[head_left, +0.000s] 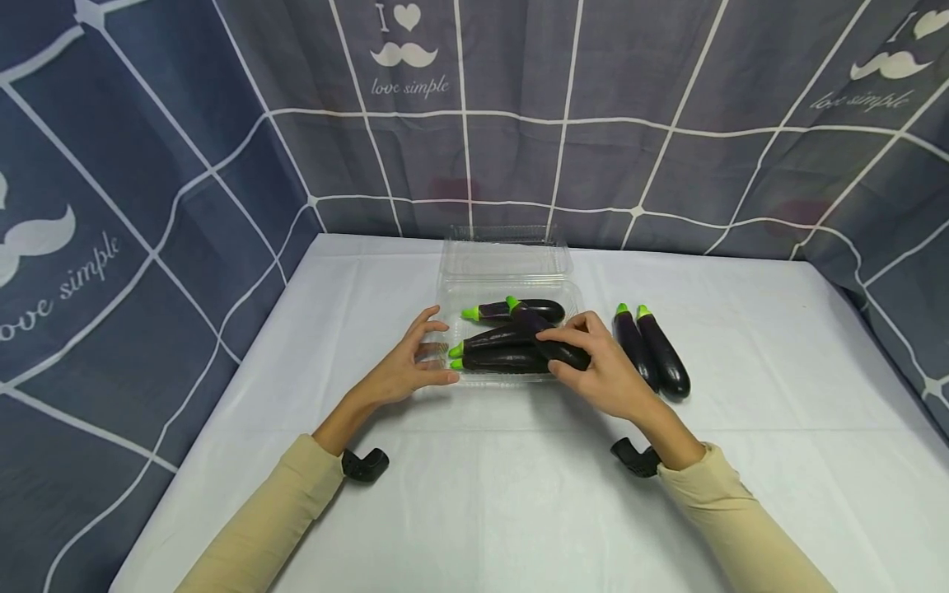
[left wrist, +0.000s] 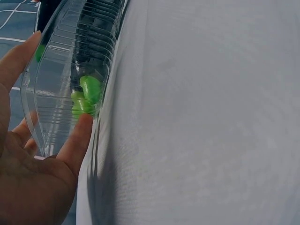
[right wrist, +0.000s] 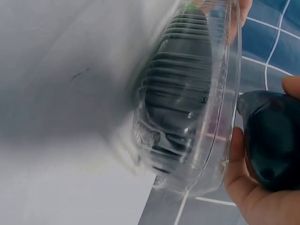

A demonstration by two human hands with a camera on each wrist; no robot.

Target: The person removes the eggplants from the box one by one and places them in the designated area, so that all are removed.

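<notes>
A clear plastic clamshell container (head_left: pixel 454 288) lies with its lid (head_left: pixel 507 257) folded back. Inside it, one eggplant (head_left: pixel 544 310) lies at the back and two eggplants (head_left: pixel 495 361) lie side by side at the front, green stems to the left. My right hand (head_left: pixel 604 375) grips the thick end of another eggplant (head_left: pixel 530 321), tilted above them with its stem toward the back. In the right wrist view, that eggplant (right wrist: pixel 274 140) is between thumb and fingers beside the container rim. My left hand (head_left: pixel 408 362) touches the container's left end, thumb and fingers spread.
Two more eggplants (head_left: pixel 663 354) lie together on the white tablecloth (head_left: pixel 764 371), right of the container. Grey curtains (head_left: pixel 519 156) with white grid lines surround the table's back and sides. Black wrist mounts (head_left: pixel 366 466) show near both sleeves.
</notes>
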